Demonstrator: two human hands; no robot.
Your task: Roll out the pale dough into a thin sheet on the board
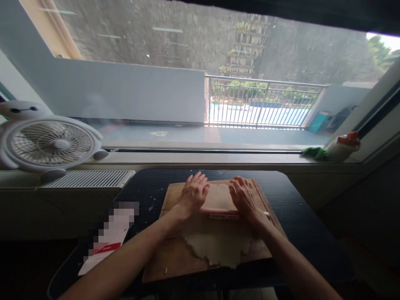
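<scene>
A thin, ragged-edged sheet of dough or clay (215, 243) lies flat on a wooden board (168, 262); which material it is I cannot tell. Across the sheet rests a pale pink rolling pin (218, 211) with a printed label on its near side. My left hand (194, 191) is over the pin's left end, fingers stretched forward and nothing gripped. Over the right part of the pin is my right hand (242, 192), its fingers apart and loosely bent, also without a grip. The wrists and palms hide both ends of the pin partly.
The board lies on a dark table (296, 216) flecked with small crumbs. Left, a white packet (103, 252) with a red mark sits at the table edge. A white fan (59, 143) stands by the window. A bottle (340, 148) and green cloth (314, 153) are on the sill.
</scene>
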